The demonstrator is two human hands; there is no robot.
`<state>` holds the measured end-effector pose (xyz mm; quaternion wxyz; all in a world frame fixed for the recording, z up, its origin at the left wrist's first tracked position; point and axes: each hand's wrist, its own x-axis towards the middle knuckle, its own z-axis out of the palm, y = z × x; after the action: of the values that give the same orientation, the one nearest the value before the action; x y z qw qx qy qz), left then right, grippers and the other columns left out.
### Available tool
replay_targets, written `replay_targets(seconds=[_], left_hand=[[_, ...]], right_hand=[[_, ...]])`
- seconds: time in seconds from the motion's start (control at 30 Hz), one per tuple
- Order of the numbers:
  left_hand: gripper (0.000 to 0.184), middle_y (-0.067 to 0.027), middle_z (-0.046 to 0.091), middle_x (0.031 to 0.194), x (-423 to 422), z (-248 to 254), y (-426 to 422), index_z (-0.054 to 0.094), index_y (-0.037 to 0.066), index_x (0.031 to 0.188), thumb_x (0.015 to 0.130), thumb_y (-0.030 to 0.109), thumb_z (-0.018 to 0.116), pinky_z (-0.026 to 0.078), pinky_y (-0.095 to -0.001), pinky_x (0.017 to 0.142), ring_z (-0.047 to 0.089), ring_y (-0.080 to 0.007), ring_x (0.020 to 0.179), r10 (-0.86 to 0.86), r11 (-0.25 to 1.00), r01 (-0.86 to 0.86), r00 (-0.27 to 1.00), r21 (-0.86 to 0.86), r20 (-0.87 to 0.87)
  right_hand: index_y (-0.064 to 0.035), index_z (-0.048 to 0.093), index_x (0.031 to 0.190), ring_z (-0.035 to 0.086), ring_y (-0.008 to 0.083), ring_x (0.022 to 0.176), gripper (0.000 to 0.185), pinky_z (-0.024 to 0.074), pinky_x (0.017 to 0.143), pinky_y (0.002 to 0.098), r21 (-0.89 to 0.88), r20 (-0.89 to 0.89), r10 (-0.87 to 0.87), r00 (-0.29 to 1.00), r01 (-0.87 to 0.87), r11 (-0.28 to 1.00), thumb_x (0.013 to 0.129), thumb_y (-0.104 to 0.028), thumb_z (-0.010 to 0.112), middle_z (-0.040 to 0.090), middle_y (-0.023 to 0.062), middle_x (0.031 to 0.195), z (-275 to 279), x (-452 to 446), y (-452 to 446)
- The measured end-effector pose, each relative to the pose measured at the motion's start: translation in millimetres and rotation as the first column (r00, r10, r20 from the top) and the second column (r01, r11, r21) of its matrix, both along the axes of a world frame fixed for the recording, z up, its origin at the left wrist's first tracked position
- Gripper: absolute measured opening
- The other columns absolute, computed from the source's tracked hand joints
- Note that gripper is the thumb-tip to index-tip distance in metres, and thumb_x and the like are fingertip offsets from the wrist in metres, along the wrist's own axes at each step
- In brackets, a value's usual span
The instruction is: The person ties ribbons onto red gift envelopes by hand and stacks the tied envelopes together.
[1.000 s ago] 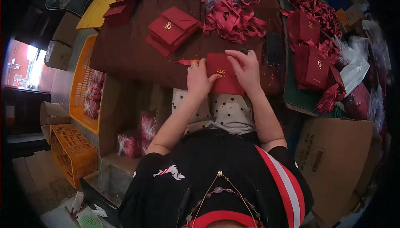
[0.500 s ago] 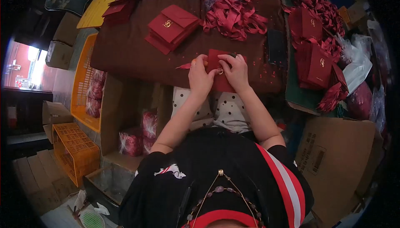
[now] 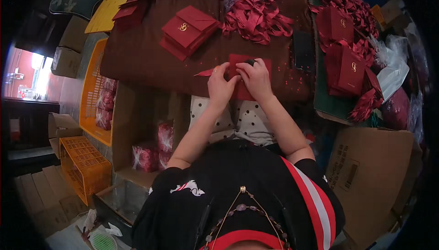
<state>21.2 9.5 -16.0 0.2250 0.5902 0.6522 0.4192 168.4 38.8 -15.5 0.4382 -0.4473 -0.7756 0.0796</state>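
A dark red card envelope (image 3: 242,93) lies flat at the table's near edge, partly covered by both hands. My left hand (image 3: 220,86) is over its left side, thumb and fingers pinched together. A pointed red ribbon end (image 3: 204,72) sticks out to the left from under these fingers. My right hand (image 3: 257,80) is over the envelope's middle, its fingertips pinched close to the left thumb. A small dark object (image 3: 250,61) shows by the right fingers; its kind is unclear. Whatever lies between the fingertips is hidden.
Stacked red envelopes (image 3: 190,30) and a pile of red ribbons (image 3: 258,19) lie farther back on the brown cloth (image 3: 151,62). A dark phone-like slab (image 3: 303,51) rests to the right. More envelopes (image 3: 350,69) sit on the green side surface. An orange crate (image 3: 91,99) stands left.
My right hand has shifted slightly left and its fingers have curled tighter, now covering the gold mark on the envelope. My left hand has barely moved.
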Motion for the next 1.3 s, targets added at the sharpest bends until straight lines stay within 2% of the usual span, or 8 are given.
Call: replay_targets(seconds=[0.13,0.2,0.33,0.7,0.8,0.93,1.1,1.3], left_hand=[[0.055,-0.0123,0.067,0.104,-0.2,-0.7,-2.0,0.065,0.003,0.122,0.073,0.017,0.086,0.053,-0.037,0.084,0.066,-0.0261,0.093,-0.012,1.0,0.012,1.0,-0.023,-0.001],[0.055,-0.0119,0.067,0.105,0.5,-2.7,-0.9,0.065,0.003,0.123,0.073,0.017,0.085,0.053,-0.0372,0.084,0.066,-0.0264,0.094,-0.015,0.999,0.015,1.0,0.036,0.0],[0.056,-0.0121,0.067,0.106,0.3,-1.3,-1.9,0.065,0.003,0.124,0.074,0.017,0.085,0.053,-0.0372,0.085,0.066,-0.0268,0.096,-0.02,0.999,0.02,1.0,0.028,-0.005],[0.053,-0.0159,0.067,0.111,-1.8,-4.8,-0.9,0.066,0.0,0.124,0.075,0.01,0.081,0.052,-0.0359,0.09,0.066,-0.0297,0.102,-0.047,0.998,0.044,0.997,0.041,0.058],[0.051,-0.0168,0.068,0.11,0.2,-7.3,0.3,0.067,-0.001,0.123,0.076,0.011,0.08,0.052,-0.0357,0.09,0.067,-0.0294,0.101,-0.02,0.998,0.02,1.0,0.065,-0.002],[0.049,-0.0175,0.069,0.109,0.1,-6.5,1.2,0.067,-0.001,0.122,0.076,0.012,0.079,0.053,-0.0354,0.089,0.068,-0.0292,0.1,-0.026,0.998,0.024,0.999,0.056,0.041],[0.048,-0.0174,0.07,0.109,-4.4,-12.3,2.5,0.069,-0.001,0.121,0.077,0.015,0.079,0.053,-0.0351,0.089,0.069,-0.0291,0.1,-0.057,0.996,0.051,0.993,0.067,0.101],[0.048,-0.0174,0.07,0.109,-6.3,-9.7,1.9,0.068,-0.003,0.121,0.078,0.017,0.079,0.052,-0.035,0.091,0.069,-0.0289,0.102,-0.078,0.995,0.074,0.996,0.063,0.05]], right_hand=[[-0.0081,0.071,0.099,0.06,0.0338,0.09,0.016,0.0509,0.078,0.0444,0.025,0.042,-0.014,0.999,0.013,1.0,0.083,-0.01,0.074,0.066,0.0121,0.087,-2.4,2.4,-2.9],[-0.0077,0.071,0.1,0.059,0.0345,0.089,0.016,0.0503,0.079,0.0442,-0.055,-0.027,0.012,1.0,-0.013,0.998,0.085,-0.008,0.072,0.066,0.0124,0.086,-0.2,4.5,-0.4],[-0.0062,0.07,0.099,0.059,0.0348,0.089,0.013,0.0497,0.08,0.0438,-0.017,-0.072,-0.013,0.997,0.012,1.0,0.086,-0.007,0.07,0.065,0.0125,0.087,2.2,2.3,4.5],[-0.0051,0.065,0.098,0.058,0.0357,0.093,0.011,0.0482,0.086,0.0441,0.004,-0.015,0.029,0.999,-0.029,1.0,0.087,-0.007,0.068,0.065,0.0139,0.089,-7.3,-6.3,2.6],[-0.0047,0.065,0.098,0.058,0.0358,0.093,0.011,0.0483,0.086,0.0438,0.001,-0.013,0.021,1.0,-0.021,1.0,0.087,-0.006,0.068,0.065,0.0138,0.09,-9.3,-8.0,4.3],[-0.0043,0.064,0.098,0.058,0.0361,0.092,0.012,0.0484,0.084,0.0439,0.036,-0.046,0.046,0.998,-0.044,0.998,0.086,-0.005,0.067,0.065,0.0138,0.09,-10.2,-8.2,7.4],[-0.0035,0.063,0.098,0.057,0.0359,0.092,0.012,0.0478,0.082,0.0452,-0.027,-0.018,0.145,0.989,-0.145,0.989,0.087,-0.003,0.066,0.063,0.0145,0.089,-9.5,-1.7,11.6],[-0.0035,0.063,0.098,0.056,0.0355,0.091,0.009,0.0479,0.081,0.0443,-0.049,-0.022,0.174,0.985,-0.175,0.983,0.089,-0.005,0.065,0.062,0.0141,0.089,-13.5,0.0,13.9]])
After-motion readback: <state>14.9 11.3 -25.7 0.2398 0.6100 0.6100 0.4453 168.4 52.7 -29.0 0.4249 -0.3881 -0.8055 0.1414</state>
